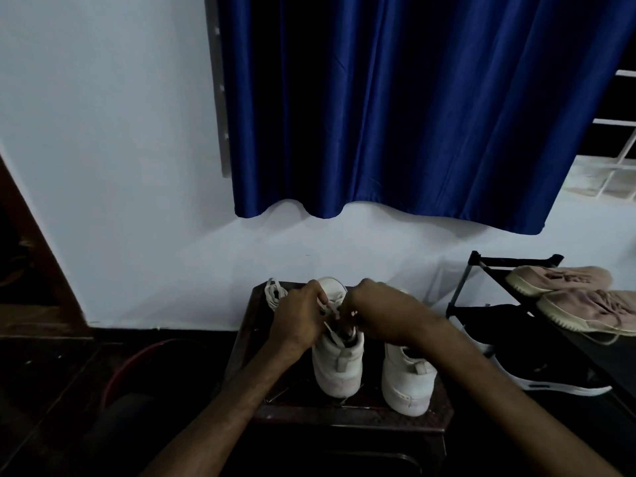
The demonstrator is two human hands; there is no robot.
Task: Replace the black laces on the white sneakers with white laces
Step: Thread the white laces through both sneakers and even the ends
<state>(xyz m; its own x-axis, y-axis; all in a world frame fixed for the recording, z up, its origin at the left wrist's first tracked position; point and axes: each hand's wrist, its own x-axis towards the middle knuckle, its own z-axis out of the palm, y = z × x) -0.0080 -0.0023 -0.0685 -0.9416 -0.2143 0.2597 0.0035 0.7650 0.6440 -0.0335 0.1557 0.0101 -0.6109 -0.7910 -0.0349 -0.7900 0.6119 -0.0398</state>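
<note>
Dark stool top (344,413), blue curtain (413,115) behind: left sneaker (339,366) and right sneaker (409,380) lie 6-to-12 o'clock, heels at 6; both hands over left sneaker, left hand (299,315) pinching white lace (331,308), right hand (378,311) curled in from 3 o'clock, grasp hidden.

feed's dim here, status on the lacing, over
Left hand pinching white flat lace over left white high-top sneaker; right hand curled at its opening, grip unclear. Right white sneaker beside it. Nothing in the way.

White sneakers (339,370) fill the stool (344,412); shoe rack (462,285) crowds its right.
</note>
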